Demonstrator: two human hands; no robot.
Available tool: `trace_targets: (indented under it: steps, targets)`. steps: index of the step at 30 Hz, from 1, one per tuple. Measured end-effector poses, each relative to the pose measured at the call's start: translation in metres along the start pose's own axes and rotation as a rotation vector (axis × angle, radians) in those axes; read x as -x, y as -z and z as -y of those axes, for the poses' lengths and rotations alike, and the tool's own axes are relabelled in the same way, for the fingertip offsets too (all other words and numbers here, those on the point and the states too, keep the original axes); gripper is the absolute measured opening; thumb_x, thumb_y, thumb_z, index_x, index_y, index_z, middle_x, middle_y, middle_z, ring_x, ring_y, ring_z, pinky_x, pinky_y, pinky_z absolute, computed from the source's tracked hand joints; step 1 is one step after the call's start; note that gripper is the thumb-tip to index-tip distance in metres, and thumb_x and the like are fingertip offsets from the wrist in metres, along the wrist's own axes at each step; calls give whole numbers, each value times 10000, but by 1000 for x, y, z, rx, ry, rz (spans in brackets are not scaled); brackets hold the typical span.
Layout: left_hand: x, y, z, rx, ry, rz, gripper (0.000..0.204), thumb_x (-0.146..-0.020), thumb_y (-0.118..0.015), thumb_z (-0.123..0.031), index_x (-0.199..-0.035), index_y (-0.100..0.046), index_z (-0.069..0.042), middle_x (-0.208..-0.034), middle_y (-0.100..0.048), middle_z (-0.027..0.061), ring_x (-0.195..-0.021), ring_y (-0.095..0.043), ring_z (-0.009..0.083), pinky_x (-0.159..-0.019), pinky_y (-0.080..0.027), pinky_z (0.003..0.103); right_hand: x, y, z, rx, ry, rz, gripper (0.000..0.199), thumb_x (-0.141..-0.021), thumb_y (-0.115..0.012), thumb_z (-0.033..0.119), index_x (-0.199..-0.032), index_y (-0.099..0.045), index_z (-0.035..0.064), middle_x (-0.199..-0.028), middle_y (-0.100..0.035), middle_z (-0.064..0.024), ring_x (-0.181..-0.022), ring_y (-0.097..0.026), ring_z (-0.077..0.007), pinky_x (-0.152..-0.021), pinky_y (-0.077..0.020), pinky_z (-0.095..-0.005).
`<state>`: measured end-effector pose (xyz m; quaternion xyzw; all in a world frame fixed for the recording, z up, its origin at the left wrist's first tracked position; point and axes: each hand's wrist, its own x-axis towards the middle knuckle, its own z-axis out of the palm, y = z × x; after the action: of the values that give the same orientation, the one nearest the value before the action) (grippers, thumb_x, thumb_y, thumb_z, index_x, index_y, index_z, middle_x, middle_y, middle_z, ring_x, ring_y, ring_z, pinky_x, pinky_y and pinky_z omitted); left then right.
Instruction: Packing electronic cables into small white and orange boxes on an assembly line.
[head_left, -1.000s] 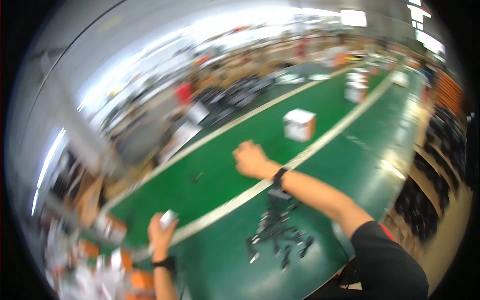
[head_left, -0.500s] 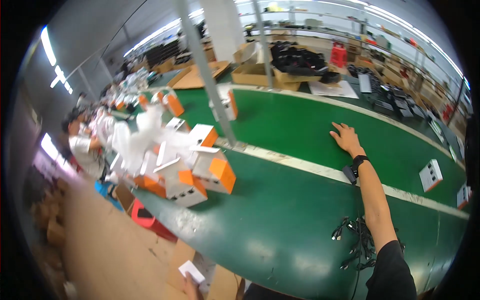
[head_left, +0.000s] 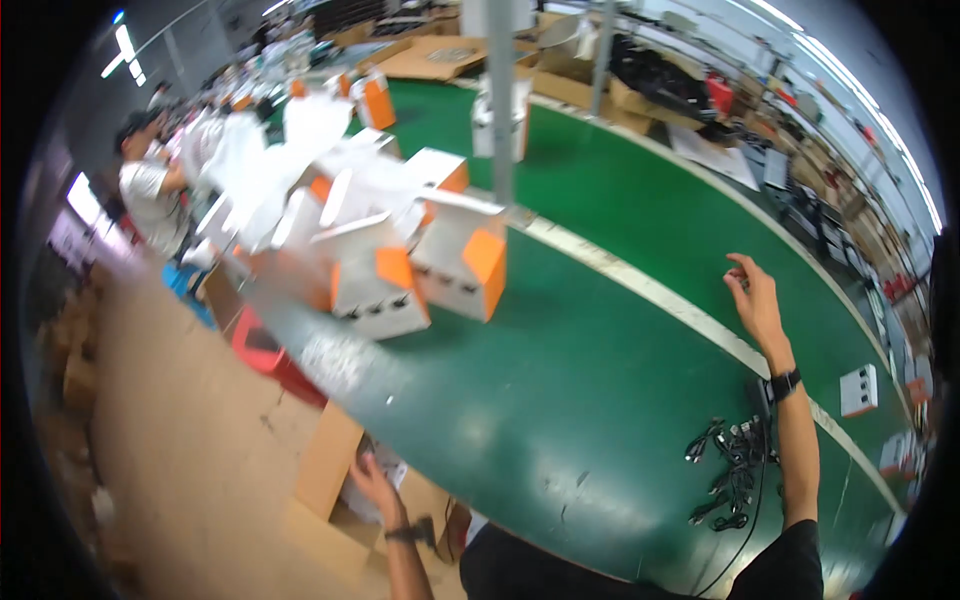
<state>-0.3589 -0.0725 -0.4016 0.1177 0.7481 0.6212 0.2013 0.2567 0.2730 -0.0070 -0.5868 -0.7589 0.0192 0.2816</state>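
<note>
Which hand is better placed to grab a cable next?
Probably your right hand: its forearm is beside the cables, though its grip may not be empty. Your left hand is over the box, beyond the table.

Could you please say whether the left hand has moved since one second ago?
Yes: from beside the white strip, the left hand has moved past the near edge of the green table to the open cardboard box.

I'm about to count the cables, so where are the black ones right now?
In the head view, the black cables lie at lower right on the green table, just left of the right forearm.
</note>
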Motion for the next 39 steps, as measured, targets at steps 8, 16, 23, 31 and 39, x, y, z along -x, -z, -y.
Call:
trace_targets:
  steps: [8, 16, 23, 31, 39]
  targets:
    - [165, -29, -355, 83, -1052, 912, 582, -1043, -741, -243, -1528, -546, 12, -1457, -647, 220, -1286, -655, 385, -1093, -538, 469, 79, 109, 119, -722, 43, -154, 270, -1123, -575, 82, -1353, -639, -44, -1059, -722, -132, -938, -720, -169, -850, -582, -329]
    - [147, -333, -447, -129, -906, 1070, 752, -912, -839, -240, -1506, -454, 13, -1355, -602, 214, -1196, -641, 349, -998, -541, 479, 107, 161, 161, -1229, -131, -103, 279, -1171, -502, 186, -1296, -616, -35, -827, -599, -51, -472, -567, -79, -508, -560, -245]
    - [-62, -540, -441, -717, -954, -152, 1818, -453, -786, -1021, -1647, -135, 185, -1659, -322, 415, -1536, -371, 550, -1267, -314, 608, 126, 231, 140, -1094, -23, -18, 426, -1086, -622, 160, -1496, -585, 49, -909, -612, 7, -704, -591, -53, -630, -549, -227]
    - [-64, -586, -473, -329, -706, 249, 1505, -570, -1065, -299, -1683, -96, -3, -1412, -624, 334, -1281, -634, 514, -1171, -486, 502, 136, 249, 97, -1095, 329, 178, 806, -1034, -571, 14, -1722, -151, 1, -1060, -615, -63, -884, -608, -148, -812, -531, -313]
    - [112, -483, -473, -103, -1047, 673, 1153, -649, -970, -187, -1589, -343, 36, -1414, -606, 243, -1285, -630, 381, -1153, -480, 440, 143, 247, 112, -1242, 82, 361, 602, -1001, -776, 87, -1522, -486, 1, -998, -754, -133, -785, -739, -150, -721, -605, -273]
